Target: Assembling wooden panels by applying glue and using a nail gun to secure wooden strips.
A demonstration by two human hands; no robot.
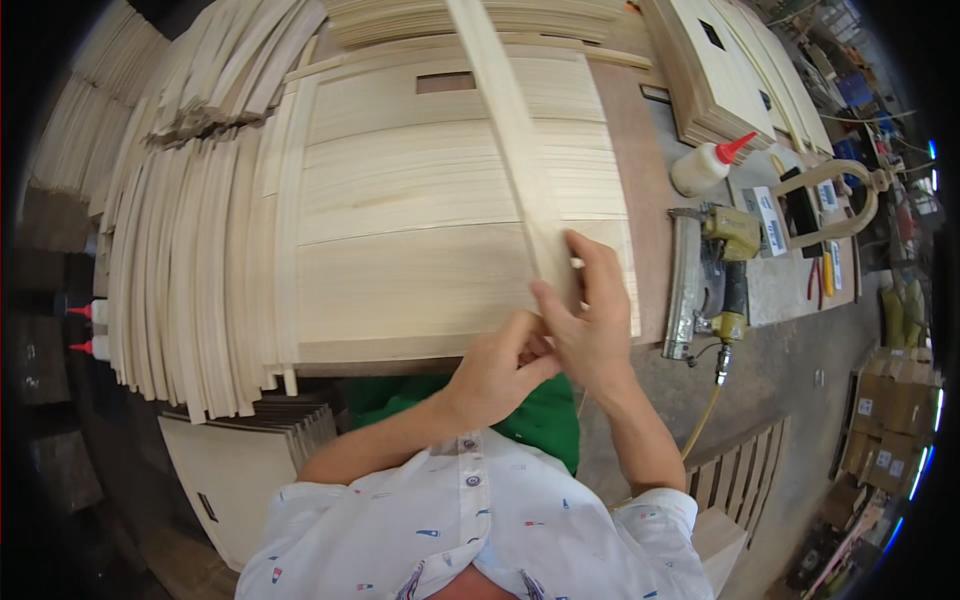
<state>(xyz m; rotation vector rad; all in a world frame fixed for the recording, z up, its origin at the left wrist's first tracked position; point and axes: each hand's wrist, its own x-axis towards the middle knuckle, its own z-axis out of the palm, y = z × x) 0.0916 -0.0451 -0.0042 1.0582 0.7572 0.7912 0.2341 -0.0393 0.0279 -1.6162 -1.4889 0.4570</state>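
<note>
A long, pale wooden strip (510, 130) slants over a wide wooden panel (400, 265) made of several boards, with a small dark rectangular slot near its far edge. My right hand (592, 325) grips the near end of this strip, thumb on one side and fingers on the other. Close against it, my left hand (500, 368) is closed, its fingertips curled beside the strip's end. Whatever those left fingers pinch is hidden. Another narrow strip (287, 230) lies along the panel's left edge.
Rows of loose wooden strips (180, 270) are stacked on the left. At right are a nail gun (735, 235) with a yellow hose, a white glue bottle (700, 168) with red tip, a clamp-like frame (850, 215) and pliers (822, 275). Stacked panels (700, 80) stand far right.
</note>
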